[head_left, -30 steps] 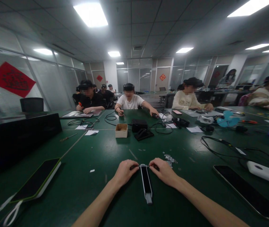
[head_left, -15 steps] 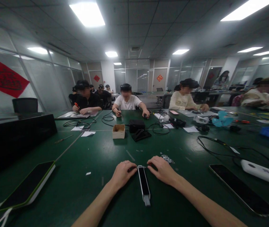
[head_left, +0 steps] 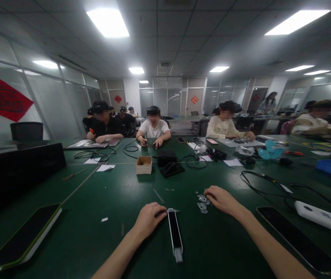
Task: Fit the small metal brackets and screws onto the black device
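Observation:
A slim pen-like device (head_left: 175, 231) with a white frame, a long black face and a grey tip lies on the green table, its tip toward me. At its far end, my left hand (head_left: 150, 219) has its fingertips closed against the left corner. A small thin piece sticks out on that end's right side; its kind is too small to tell. My right hand (head_left: 222, 199) is over the right edge of a small pile of grey metal parts (head_left: 202, 208), fingers bent and thumb apart, with nothing visible between them.
A phone (head_left: 296, 238) and a white case (head_left: 322, 217) lie at right, near black cables (head_left: 255, 180). Another phone (head_left: 23, 236) is at left. Ahead stand a small cardboard box (head_left: 143, 166) and a black box (head_left: 167, 158). Several people sit across the table.
My right hand has left the device's far end and moved right to the metal parts. My left hand stays at the device. Across the table, a person's hands have come closer together.

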The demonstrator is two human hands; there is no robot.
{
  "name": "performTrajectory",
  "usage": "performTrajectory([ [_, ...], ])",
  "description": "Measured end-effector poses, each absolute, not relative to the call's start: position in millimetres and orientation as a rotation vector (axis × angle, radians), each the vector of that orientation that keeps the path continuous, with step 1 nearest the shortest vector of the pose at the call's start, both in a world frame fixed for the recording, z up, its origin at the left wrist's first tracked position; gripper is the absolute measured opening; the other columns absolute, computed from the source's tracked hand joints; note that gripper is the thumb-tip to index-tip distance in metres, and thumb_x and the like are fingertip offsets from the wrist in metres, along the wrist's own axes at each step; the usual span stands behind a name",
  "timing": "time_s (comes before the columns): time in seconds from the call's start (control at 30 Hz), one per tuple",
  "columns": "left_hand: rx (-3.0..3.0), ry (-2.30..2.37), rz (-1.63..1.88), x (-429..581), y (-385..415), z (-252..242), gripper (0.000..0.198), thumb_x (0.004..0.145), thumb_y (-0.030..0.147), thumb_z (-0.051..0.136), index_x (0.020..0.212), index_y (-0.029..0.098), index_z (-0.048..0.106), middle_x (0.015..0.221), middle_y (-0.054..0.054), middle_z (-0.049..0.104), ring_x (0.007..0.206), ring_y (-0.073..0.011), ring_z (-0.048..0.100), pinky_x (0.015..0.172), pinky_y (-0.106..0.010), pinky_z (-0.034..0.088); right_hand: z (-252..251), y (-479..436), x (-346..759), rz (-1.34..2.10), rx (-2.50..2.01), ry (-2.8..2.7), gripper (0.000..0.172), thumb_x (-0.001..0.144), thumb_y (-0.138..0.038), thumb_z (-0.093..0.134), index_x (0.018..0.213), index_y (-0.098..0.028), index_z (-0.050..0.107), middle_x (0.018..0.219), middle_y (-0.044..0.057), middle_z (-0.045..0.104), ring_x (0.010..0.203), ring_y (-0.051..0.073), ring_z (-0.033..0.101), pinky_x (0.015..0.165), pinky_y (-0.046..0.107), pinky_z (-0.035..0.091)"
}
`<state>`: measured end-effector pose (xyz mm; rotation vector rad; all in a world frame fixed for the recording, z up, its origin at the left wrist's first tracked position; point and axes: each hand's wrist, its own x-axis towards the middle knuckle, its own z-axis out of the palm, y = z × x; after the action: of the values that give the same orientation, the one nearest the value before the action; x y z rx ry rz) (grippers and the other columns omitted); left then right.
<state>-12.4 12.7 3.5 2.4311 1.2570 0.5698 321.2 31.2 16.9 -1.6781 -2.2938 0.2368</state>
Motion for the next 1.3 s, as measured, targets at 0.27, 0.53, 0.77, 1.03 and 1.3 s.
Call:
performTrajectory([
  [0.27,2.432,1.278,0.558,-11,14,4,0.020,0.089,0.027,0.052,0.103,0.024,0.066,0.095,-0.001,0.064,0.085,-0.0161,0.057,0.076,-0.025,0.042,13,32,311,0.294,-1.611,-2.309,0.032,0.087,-0.042,0.044,0.091,-0.018,0.066,0.093,0.007,0.061,0.087,0.019,0.054,0.078,0.031,0.043],
  [0.53,2.416,1.285,0.568,-12,15,0,0.021,0.089,0.029,0.051,0.104,0.024,0.066,0.097,-0.002,0.064,0.086,-0.0160,0.056,0.076,-0.026,0.042,12,30,308,0.430,-1.624,-2.292,0.027,0.085,-0.037,0.047,0.085,-0.018,0.066,0.082,0.004,0.065,0.073,0.016,0.058,0.065,0.026,0.044],
  [0.77,2.422,1.294,0.559,-12,16,-1,0.022,0.089,0.030,0.050,0.105,0.024,0.065,0.099,-0.002,0.063,0.087,-0.0159,0.056,0.077,-0.026,0.042,19,34,320,0.336,-1.630,-2.188,0.028,0.088,-0.036,0.043,0.089,-0.018,0.064,0.087,0.006,0.065,0.077,0.017,0.058,0.069,0.027,0.044],
  [1.03,2.430,1.291,0.557,-11,17,0,0.021,0.088,0.027,0.052,0.104,0.024,0.066,0.098,-0.001,0.065,0.087,-0.0161,0.057,0.077,-0.026,0.042,6,46,348,0.044,-1.924,-2.156,0.026,0.090,-0.026,0.039,0.088,-0.015,0.062,0.089,0.010,0.063,0.084,0.021,0.057,0.074,0.030,0.042],
  [1.3,2.450,1.270,0.583,-11,18,-3,0.022,0.090,0.030,0.050,0.104,0.024,0.066,0.097,-0.002,0.065,0.087,-0.0162,0.057,0.078,-0.027,0.043,14,41,339,-0.070,-1.960,-2.178,0.026,0.088,-0.031,0.044,0.097,-0.019,0.066,0.094,0.010,0.063,0.090,0.024,0.056,0.072,0.031,0.042],
])
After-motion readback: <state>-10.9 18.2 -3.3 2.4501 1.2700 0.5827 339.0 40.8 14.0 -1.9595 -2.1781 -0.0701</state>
